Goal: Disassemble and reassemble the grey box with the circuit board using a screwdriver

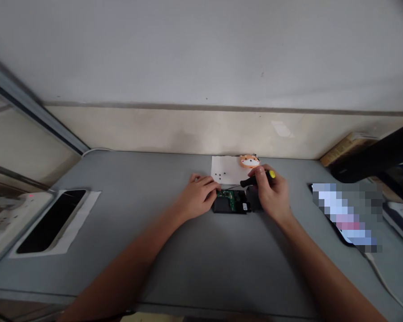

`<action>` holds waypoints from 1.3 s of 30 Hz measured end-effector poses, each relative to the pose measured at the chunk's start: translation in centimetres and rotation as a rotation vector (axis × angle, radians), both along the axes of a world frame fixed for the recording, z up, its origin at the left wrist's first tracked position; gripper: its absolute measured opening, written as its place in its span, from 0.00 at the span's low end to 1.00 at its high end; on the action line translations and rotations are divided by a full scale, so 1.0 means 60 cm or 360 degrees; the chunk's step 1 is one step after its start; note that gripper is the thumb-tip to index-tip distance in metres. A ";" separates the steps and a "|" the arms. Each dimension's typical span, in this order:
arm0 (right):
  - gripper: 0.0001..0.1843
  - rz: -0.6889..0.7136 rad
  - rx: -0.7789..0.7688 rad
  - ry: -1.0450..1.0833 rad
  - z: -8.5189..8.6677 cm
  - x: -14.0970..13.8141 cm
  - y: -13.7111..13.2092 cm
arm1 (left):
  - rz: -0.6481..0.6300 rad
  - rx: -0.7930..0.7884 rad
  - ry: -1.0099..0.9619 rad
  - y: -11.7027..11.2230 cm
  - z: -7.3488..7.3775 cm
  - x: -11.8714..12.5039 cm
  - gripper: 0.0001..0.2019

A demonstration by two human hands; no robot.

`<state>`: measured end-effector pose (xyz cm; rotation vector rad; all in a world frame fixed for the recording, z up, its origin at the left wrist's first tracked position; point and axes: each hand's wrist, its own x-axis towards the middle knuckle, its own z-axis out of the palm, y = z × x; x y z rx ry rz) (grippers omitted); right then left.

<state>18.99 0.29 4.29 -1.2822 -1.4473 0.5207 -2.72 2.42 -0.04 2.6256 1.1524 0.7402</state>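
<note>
An opened black electronic device with a green circuit board [233,200] lies flat on the grey table. My left hand [199,197] has its fingers curled, with the fingertips pressed on the device's upper left corner. In my right hand [274,194] is a screwdriver [249,181] with a black handle and a yellow end cap. Its thin shaft slants left and down to the board's upper left part, near my left fingertips; what the tip touches is too small to tell. Behind the device, several small dark screws [220,175] lie on a white paper [230,166].
An orange-and-white animal-face case [250,161] sits on the paper's right part. At left are a dark phone [52,221] on paper and a power strip [11,217]. A phone with a blurred screen [342,219], its cable [383,279] and a black cylinder [372,154] are at right.
</note>
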 end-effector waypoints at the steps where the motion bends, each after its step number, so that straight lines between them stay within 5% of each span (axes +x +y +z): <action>1: 0.29 0.0004 0.0003 -0.0002 0.000 0.000 0.000 | -0.0002 0.0001 0.0005 0.000 0.000 0.000 0.13; 12: 0.22 0.0104 -0.0022 -0.0071 0.013 -0.018 0.003 | -0.0037 -0.0070 0.0016 0.002 -0.002 0.001 0.13; 21: 0.20 0.0464 -0.0013 -0.0345 0.049 -0.057 0.043 | -0.0046 -0.0085 0.0021 0.003 0.001 0.000 0.13; 29: 0.18 0.0201 -0.0026 -0.0115 0.026 -0.064 0.055 | -0.0014 -0.0126 0.0033 0.003 -0.003 0.002 0.13; 39: 0.18 0.0424 0.0018 -0.0252 0.037 -0.066 0.026 | 0.0006 -0.0104 0.0014 0.004 -0.007 0.002 0.14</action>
